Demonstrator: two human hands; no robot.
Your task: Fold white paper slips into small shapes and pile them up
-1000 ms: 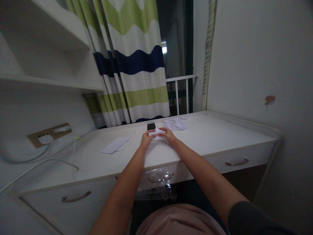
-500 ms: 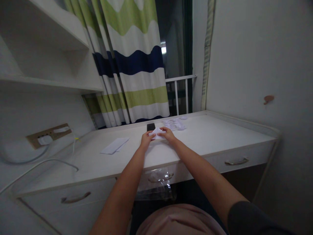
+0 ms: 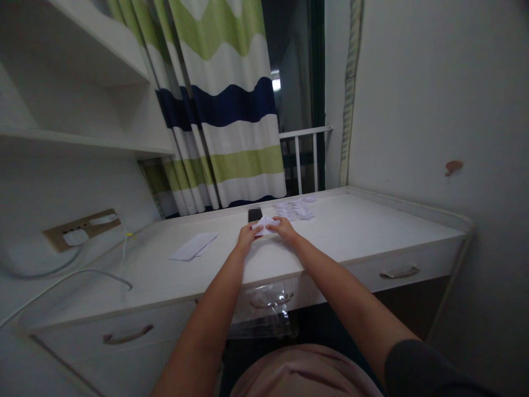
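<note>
A small white folded paper (image 3: 264, 225) lies on the white desk (image 3: 355, 226) between my two hands. My left hand (image 3: 247, 238) pinches its left edge and my right hand (image 3: 284, 228) holds its right side, fingers bent over it. Just behind the paper lies a black phone (image 3: 255, 214), flat on the desk. Farther back and to the right is a heap of small white folded papers (image 3: 295, 208).
Flat white sheets (image 3: 194, 245) lie on the desk to the left. A wall socket strip (image 3: 81, 227) with a white cable (image 3: 61, 278) is at far left. A striped curtain (image 3: 223, 110), shelves (image 3: 82, 140) and drawer handles (image 3: 399, 272) surround the desk. A plastic bag (image 3: 266, 311) hangs below.
Both hands have stayed on the small paper, shifting slightly; the paper's upper flap now stands up a little more as a point.
</note>
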